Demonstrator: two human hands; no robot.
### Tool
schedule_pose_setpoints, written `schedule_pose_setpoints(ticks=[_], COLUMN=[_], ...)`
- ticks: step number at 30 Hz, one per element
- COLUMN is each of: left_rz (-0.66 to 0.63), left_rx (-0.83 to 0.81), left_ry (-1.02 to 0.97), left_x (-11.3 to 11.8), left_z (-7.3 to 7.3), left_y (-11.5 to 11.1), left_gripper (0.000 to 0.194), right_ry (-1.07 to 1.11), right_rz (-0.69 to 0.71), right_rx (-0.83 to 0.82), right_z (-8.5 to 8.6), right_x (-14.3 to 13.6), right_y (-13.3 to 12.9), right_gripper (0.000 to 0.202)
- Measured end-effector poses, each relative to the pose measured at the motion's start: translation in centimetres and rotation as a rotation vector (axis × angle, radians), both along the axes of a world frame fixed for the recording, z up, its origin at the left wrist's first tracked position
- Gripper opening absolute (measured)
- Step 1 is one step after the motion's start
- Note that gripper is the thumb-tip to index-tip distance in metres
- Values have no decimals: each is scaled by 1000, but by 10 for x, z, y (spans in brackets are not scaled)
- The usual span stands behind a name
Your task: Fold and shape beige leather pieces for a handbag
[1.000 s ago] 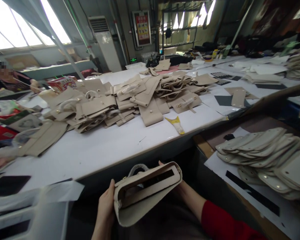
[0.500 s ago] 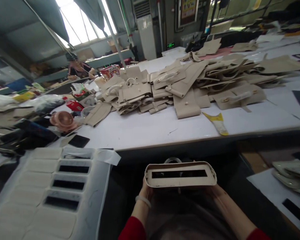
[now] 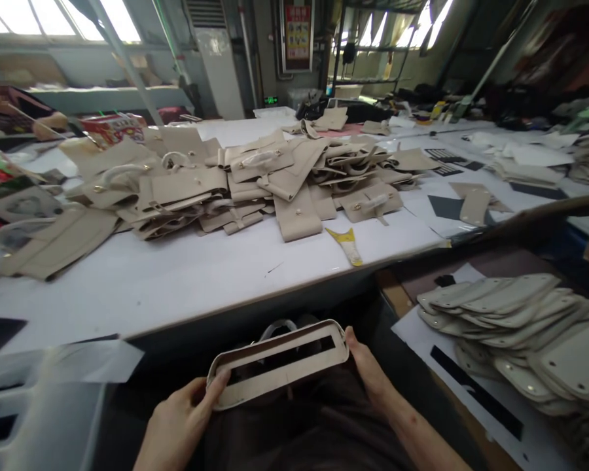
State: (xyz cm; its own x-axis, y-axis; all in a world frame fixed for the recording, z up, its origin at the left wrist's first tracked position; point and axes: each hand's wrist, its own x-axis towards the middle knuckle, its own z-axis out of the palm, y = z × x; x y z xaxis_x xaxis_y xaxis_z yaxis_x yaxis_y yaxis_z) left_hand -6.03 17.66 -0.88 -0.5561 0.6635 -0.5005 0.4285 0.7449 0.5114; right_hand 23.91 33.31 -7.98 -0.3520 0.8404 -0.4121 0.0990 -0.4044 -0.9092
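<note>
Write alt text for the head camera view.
Two bare hands, left hand and right hand, hold a beige slotted bag piece by its ends below a white table heaped with beige bag parts. Rounded beige panels are stacked at right.

A bare strip of the desk point(image 3: 186, 281) is left open along its near edge, broken only by a yellow scraper point(image 3: 346, 243). Farther back, passage is blocked by a heap of beige bag pieces point(image 3: 255, 180). To the right, room is taken by stacked oval panels point(image 3: 515, 320).
</note>
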Motion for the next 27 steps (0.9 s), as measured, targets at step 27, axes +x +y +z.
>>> schedule_pose_setpoints(ticks=[27], left_rz=[-334], left_rx=[-192], left_ry=[137], left_x=[-7], left_z=[7], left_y=[14], left_gripper=[39], right_ry=[-830], right_rz=[213], right_rx=[661], right_z=[49], right_x=[-15], right_y=[-2], right_gripper=[33])
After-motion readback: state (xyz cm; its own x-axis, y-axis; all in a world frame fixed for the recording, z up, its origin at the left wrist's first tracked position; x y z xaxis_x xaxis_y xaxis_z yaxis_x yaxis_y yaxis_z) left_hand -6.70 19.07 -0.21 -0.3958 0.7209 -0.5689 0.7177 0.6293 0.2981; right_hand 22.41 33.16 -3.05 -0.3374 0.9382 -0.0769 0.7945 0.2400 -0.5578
